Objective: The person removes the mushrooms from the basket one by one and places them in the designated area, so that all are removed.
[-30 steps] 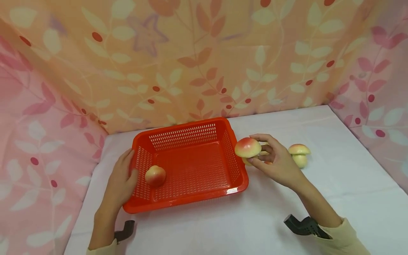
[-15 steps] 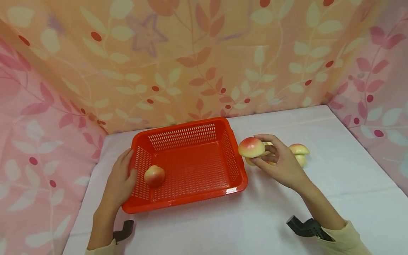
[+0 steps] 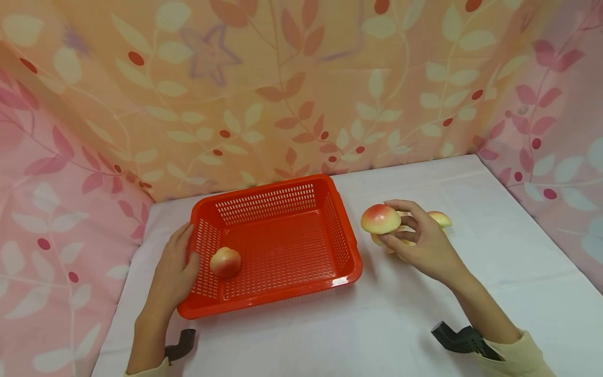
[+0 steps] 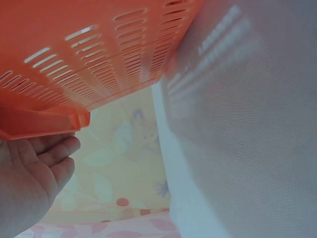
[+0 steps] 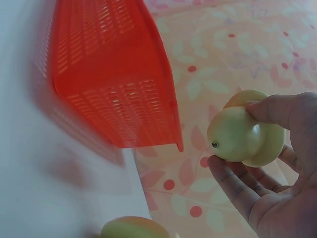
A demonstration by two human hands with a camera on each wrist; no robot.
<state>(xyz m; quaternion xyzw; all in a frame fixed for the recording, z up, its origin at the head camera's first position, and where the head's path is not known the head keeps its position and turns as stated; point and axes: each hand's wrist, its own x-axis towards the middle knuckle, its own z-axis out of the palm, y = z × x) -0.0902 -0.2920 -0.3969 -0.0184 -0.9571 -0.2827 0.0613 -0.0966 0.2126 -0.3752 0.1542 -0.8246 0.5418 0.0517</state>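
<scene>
My right hand (image 3: 426, 243) holds a toy mushroom (image 3: 380, 219) with a red and yellow cap, above the table to the right of the basket. In the right wrist view, thumb and fingertips pinch this mushroom from opposite sides, its pale rounded stem with a small dark mark facing the camera. My left hand (image 3: 171, 269) grips the left rim of the red plastic basket (image 3: 282, 298), thumb over the rim and fingers outside and beneath it. Inside the basket, near its left wall, lies another mushroom (image 3: 225, 263).
Behind the right hand, another mushroom (image 3: 440, 218) is partly hidden on the white tabletop (image 3: 301, 340). More yellow pieces show between the fingers, their outline unclear. In the right wrist view, a mushroom (image 5: 133, 228) appears at the bottom edge. Floral cloth (image 3: 282, 78) hangs behind and at both sides.
My right hand has moved slightly to the right with the mushroom, away from the basket, covering more of the mushroom behind it. The left hand keeps its place on the rim.
</scene>
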